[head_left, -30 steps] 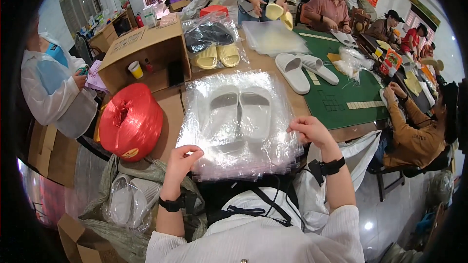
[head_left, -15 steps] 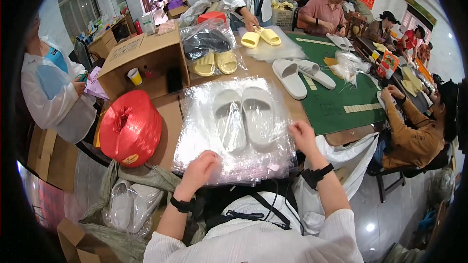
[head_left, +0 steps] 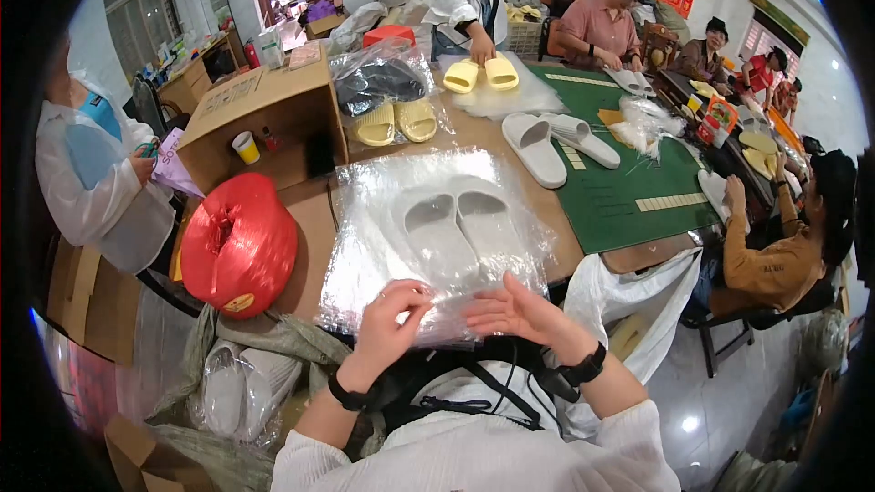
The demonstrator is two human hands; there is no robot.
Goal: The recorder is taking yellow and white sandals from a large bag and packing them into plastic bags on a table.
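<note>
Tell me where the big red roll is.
At left in the head view, the red roll sits on the table, just in front of the large cardboard box and left of the near stack of clear bags.

Ahead of the left hand (head_left: 392, 317), clear plastic bags (head_left: 360, 246) look glossy and crinkled; the slippers (head_left: 437, 241) there look smooth and matt under shiny film. To its left, the roll (head_left: 239, 251) gleams like slick plastic; farther ahead, the box (head_left: 251, 102) is matt cardboard. Right of the right hand (head_left: 519, 314), the sack (head_left: 629, 296) looks creased, faintly shiny.
</note>
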